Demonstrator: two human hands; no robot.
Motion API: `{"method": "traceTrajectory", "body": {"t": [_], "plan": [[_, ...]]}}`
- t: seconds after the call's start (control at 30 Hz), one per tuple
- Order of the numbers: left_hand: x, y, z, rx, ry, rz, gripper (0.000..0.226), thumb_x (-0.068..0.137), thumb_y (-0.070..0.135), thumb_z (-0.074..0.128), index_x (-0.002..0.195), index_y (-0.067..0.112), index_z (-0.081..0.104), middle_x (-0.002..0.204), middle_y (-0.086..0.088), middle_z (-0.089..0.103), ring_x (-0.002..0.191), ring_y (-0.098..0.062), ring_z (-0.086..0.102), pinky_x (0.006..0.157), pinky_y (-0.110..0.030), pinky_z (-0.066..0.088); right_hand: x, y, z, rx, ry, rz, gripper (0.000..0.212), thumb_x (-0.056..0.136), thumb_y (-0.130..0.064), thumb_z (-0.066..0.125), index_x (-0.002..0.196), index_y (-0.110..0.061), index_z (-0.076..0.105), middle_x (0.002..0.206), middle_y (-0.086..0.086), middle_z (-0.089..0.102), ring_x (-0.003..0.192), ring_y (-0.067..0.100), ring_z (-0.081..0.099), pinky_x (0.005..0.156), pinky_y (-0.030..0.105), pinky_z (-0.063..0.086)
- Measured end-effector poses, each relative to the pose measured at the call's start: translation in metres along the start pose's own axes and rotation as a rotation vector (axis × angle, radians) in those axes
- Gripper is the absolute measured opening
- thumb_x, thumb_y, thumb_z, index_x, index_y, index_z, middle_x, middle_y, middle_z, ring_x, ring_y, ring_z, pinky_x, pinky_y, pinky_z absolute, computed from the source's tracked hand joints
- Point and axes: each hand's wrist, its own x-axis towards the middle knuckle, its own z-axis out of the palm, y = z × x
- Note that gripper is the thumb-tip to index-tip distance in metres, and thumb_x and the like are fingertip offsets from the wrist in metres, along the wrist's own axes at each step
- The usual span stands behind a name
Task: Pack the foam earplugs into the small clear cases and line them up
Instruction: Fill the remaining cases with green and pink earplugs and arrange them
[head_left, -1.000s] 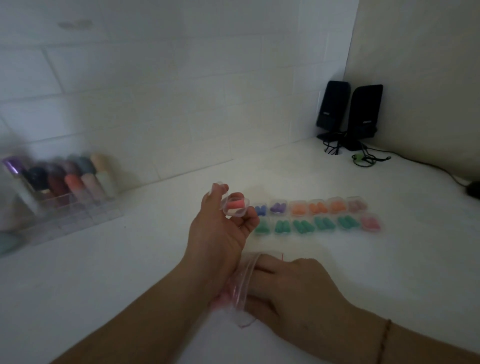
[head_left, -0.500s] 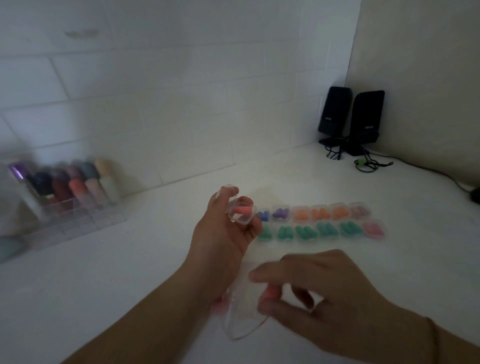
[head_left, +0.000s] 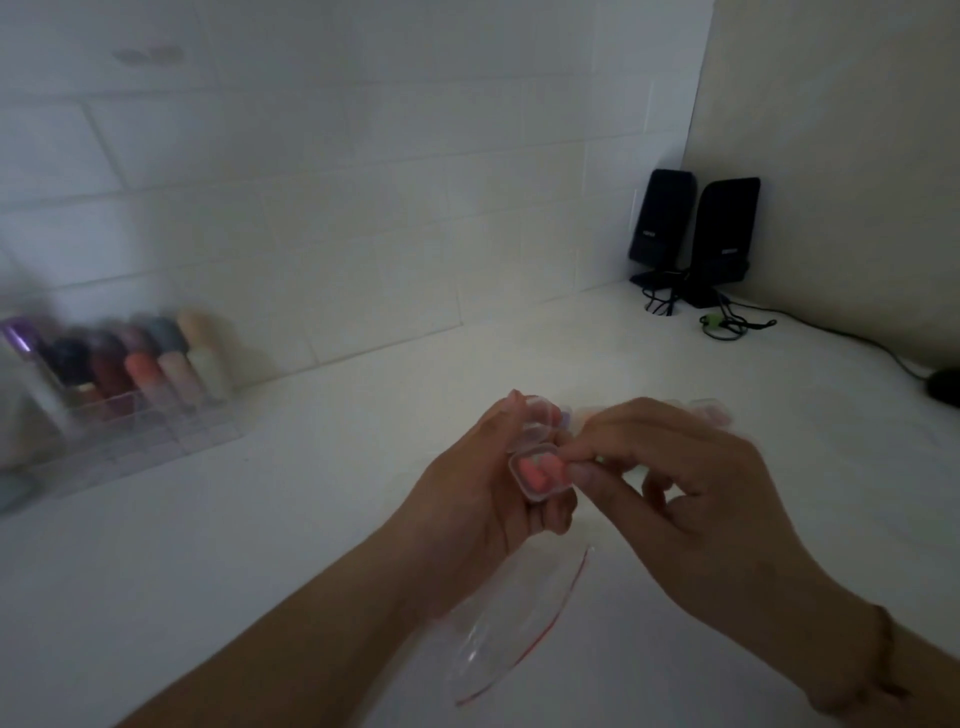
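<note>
A small clear case (head_left: 540, 475) with its lid (head_left: 537, 421) swung up and open sits in the left hand (head_left: 483, 499), held above the white bench (head_left: 311, 519). Inside the case lie pink foam earplugs (head_left: 537, 474). The left hand's fingers curl round the case from below and from the side, gripping it. The right hand (head_left: 691, 499) meets it from the right: its thumb and forefinger are pinched together at the case's right edge, touching the earplugs; whether they hold one of the plugs or only press on them is too blurred to tell. The other right fingers (head_left: 654, 491) are curled loosely underneath.

Behind the hands, mostly hidden, a few more small cases (head_left: 709, 408) lie on the bench. Below the hands a clear zip bag (head_left: 498, 634) with a red seal line lies flat on the bench. At far left stands a clear organiser (head_left: 130, 436) holding coloured tubes. In the far right corner stand two black speakers (head_left: 693, 234) with their cables, and a dark computer mouse (head_left: 945, 387) sits at the right edge.
</note>
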Motion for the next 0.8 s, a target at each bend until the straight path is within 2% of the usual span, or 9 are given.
{"method": "traceTrajectory", "body": {"t": [0.1,0.2,0.33,0.43,0.5,0.57,0.67,0.73,0.8], "plan": [[0.0,-0.001,0.002,0.008,-0.014,-0.012,0.035,0.09,0.042,0.046,0.1,0.01,0.054,0.075,-0.009,0.056,0.062,-0.021,0.047,0.058,-0.031,0.044,0.0,0.004,0.003,-0.054,-0.048,0.004,0.01,0.09,-0.025,0.063,0.089,-0.023,0.073,0.089,-0.016,0.063,0.072,0.002,0.058,0.062,0.003,0.033],[0.0,-0.003,0.002,0.032,-0.024,-0.015,0.035,0.089,0.044,0.046,0.095,0.012,0.061,0.076,-0.01,0.057,0.06,-0.023,0.047,0.056,-0.03,0.045,-0.002,0.008,0.005,-0.119,-0.063,0.019,0.008,0.089,-0.021,0.067,0.092,-0.025,0.073,0.09,-0.017,0.064,0.073,0.002,0.059,0.062,0.005,0.034],[0.001,-0.005,0.003,0.028,-0.045,-0.019,0.037,0.089,0.041,0.045,0.102,0.007,0.054,0.079,-0.014,0.054,0.058,-0.023,0.047,0.054,-0.029,0.045,-0.004,0.01,0.006,-0.182,-0.056,-0.048,0.014,0.092,-0.026,0.06,0.097,-0.024,0.073,0.096,-0.017,0.065,0.086,-0.003,0.059,0.071,0.017,0.049],[0.002,-0.004,0.001,0.024,-0.019,-0.014,0.033,0.087,0.036,0.048,0.1,0.006,0.054,0.073,-0.011,0.053,0.052,-0.022,0.047,0.052,-0.029,0.044,-0.004,0.011,0.003,-0.259,-0.091,-0.083,0.019,0.094,-0.03,0.055,0.097,-0.026,0.073,0.096,-0.016,0.062,0.084,-0.002,0.058,0.067,0.02,0.049],[0.002,-0.004,-0.001,0.038,-0.016,-0.013,0.03,0.088,0.032,0.048,0.102,0.006,0.052,0.07,-0.01,0.052,0.051,-0.023,0.046,0.051,-0.029,0.044,-0.003,0.011,0.003,-0.256,-0.097,-0.065,0.018,0.093,-0.03,0.056,0.097,-0.028,0.074,0.096,-0.017,0.062,0.085,-0.005,0.057,0.068,0.018,0.049],[0.002,-0.005,0.0,0.046,-0.021,-0.023,0.028,0.085,0.027,0.051,0.105,0.007,0.051,0.068,-0.011,0.051,0.05,-0.022,0.046,0.05,-0.028,0.044,-0.004,0.01,0.005,-0.223,-0.075,-0.043,0.016,0.091,-0.028,0.059,0.096,-0.028,0.074,0.096,-0.019,0.064,0.088,-0.013,0.052,0.073,0.009,0.045],[0.002,-0.002,0.0,0.053,-0.007,-0.023,0.034,0.076,0.013,0.058,0.109,0.01,0.051,0.081,-0.017,0.058,0.056,-0.025,0.047,0.05,-0.03,0.043,-0.004,0.002,0.002,-0.22,-0.063,-0.011,0.014,0.088,-0.031,0.06,0.091,-0.033,0.074,0.087,-0.025,0.066,0.079,-0.016,0.052,0.071,0.001,0.038],[0.001,0.0,-0.001,0.054,0.021,0.006,0.049,0.069,0.004,0.059,0.116,0.011,0.049,0.093,-0.018,0.061,0.058,-0.027,0.049,0.051,-0.032,0.045,-0.002,-0.002,-0.002,-0.125,-0.007,0.063,0.011,0.084,-0.035,0.061,0.083,-0.035,0.071,0.076,-0.027,0.065,0.068,-0.011,0.057,0.06,0.001,0.036],[0.001,0.0,-0.003,0.095,0.032,0.04,0.06,0.069,-0.003,0.056,0.124,0.019,0.045,0.104,-0.019,0.06,0.058,-0.029,0.051,0.054,-0.034,0.047,0.001,-0.001,-0.004,-0.039,0.032,0.173,0.012,0.082,-0.043,0.057,0.079,-0.036,0.067,0.08,-0.022,0.065,0.066,-0.003,0.061,0.053,0.004,0.037]]}}
